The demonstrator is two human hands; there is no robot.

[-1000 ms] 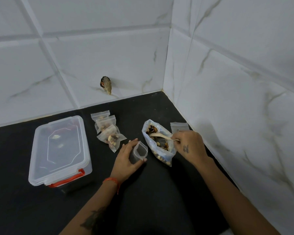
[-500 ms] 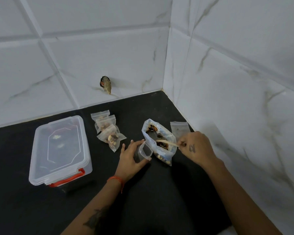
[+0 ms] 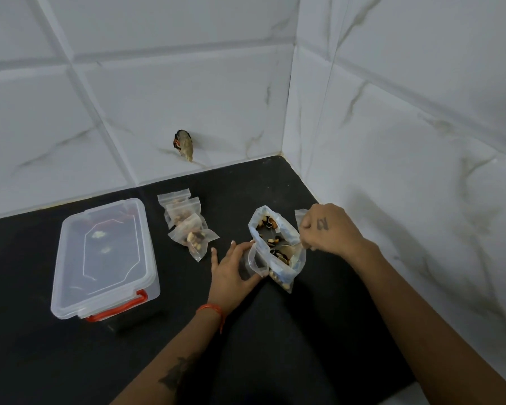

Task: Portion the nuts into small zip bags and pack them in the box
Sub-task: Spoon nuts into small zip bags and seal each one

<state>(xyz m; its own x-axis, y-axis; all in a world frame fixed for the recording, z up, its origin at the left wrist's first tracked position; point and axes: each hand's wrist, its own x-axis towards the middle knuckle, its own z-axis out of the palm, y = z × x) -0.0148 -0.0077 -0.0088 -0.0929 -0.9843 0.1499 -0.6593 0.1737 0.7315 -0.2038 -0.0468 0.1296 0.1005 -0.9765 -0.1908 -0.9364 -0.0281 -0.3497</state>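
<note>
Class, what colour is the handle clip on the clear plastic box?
The clip on the lidded box is red-orange, seen in the head view.

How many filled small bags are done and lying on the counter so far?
3, overlapping in a row between the box and the big nut bag: back, middle, front. Overlap could hide another.

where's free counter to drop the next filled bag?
Bare counter between box and left hand, in front of the filled bags; also the back corner behind the nut bag. Crowded between both hands; right hand sits close to the wall.
</note>
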